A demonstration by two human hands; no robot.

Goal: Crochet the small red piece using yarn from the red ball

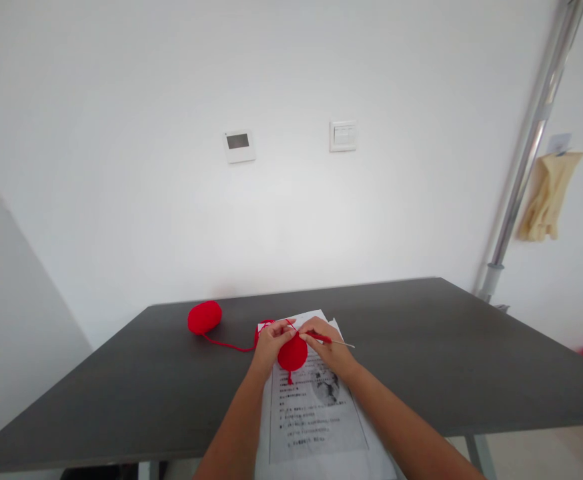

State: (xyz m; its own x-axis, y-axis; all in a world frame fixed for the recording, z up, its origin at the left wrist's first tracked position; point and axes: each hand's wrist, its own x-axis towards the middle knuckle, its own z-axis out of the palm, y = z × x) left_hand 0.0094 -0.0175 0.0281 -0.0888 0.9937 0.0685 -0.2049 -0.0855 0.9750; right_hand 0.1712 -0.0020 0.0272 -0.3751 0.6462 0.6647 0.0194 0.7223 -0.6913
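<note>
A round red crochet piece (292, 353) hangs between my hands, a short yarn tail dangling from its lower edge. My left hand (276, 339) pinches its upper left edge, with the working yarn near the fingers. In the closed fingers of my right hand (325, 340) is a crochet hook (340, 343) with a red grip; its thin metal shaft sticks out to the right. The hook's working tip at the piece's top edge is too small to make out. A strand of red yarn (229, 345) runs left to a red yarn ball (204, 317) on the table.
Printed sheets of paper (316, 427) lie under my hands on the dark grey table (411, 347). Behind it stands a white wall with a thermostat panel (239, 147) and a light switch (343, 136). A metal pipe (531, 153) and hanging cream gloves (549, 197) are at right.
</note>
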